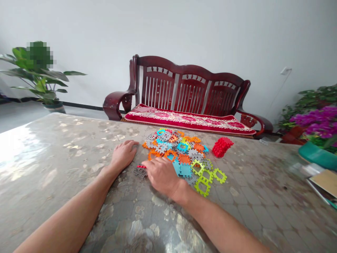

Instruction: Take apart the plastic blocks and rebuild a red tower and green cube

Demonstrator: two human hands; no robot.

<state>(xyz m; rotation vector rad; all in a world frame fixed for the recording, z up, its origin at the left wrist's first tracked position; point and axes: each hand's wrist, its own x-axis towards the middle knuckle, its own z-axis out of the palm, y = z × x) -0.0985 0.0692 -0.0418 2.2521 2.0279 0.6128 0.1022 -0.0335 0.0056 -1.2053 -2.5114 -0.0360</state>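
My left hand (124,153) lies on the table just left of a pile of interlocking plastic tiles (185,159), its fingers stretched out and nothing seen in them. In front of the pile, my right hand (163,177) is closed, thumb and fingers together at the edge of a red tile (141,166). Most of that tile is hidden by the hand. Below it lies a dark grey tile (140,172). The pile mixes orange, blue, grey and green notched pieces, some solid, some open frames. Green frame tiles (202,186) spread at its near right side.
A stack of red tiles (222,147) stands right of the pile. The patterned table (126,225) fills the foreground. At the right edge are a teal flowerpot (316,154) and a brown notebook-like item (325,182). Behind the table stands a wooden bench (189,88).
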